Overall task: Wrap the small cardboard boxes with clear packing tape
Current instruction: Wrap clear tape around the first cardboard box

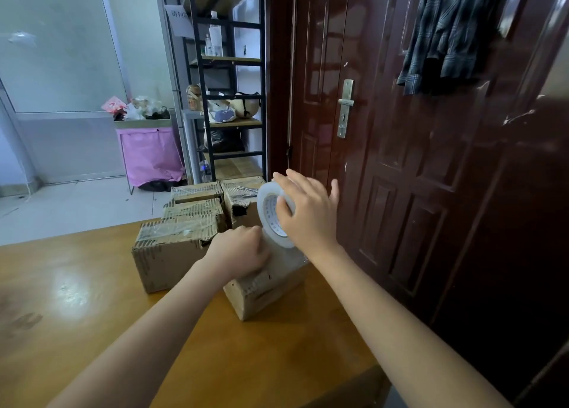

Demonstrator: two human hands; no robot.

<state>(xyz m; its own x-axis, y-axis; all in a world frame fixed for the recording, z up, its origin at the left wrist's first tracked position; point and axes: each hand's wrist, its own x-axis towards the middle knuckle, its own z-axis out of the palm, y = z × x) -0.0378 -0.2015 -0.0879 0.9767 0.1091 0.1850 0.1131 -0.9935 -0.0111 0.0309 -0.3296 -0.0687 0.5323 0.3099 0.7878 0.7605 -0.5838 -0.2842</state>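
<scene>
A small cardboard box (261,293) lies on the wooden table (92,300) near its right edge. My left hand (238,252) rests curled on the box's top, pressing down the clear tape there. My right hand (308,213) grips the roll of clear packing tape (271,210) just above the box, thumb on the roll's face and fingers spread over its far side. A strip of tape (284,258) runs from the roll down onto the box.
A larger taped box (167,253) stands left of the small one, with several more boxes (197,204) stacked behind it at the table's far edge. A dark red door (431,161) is close on the right. A black shelf rack (228,84) and a pink bin (151,155) stand beyond.
</scene>
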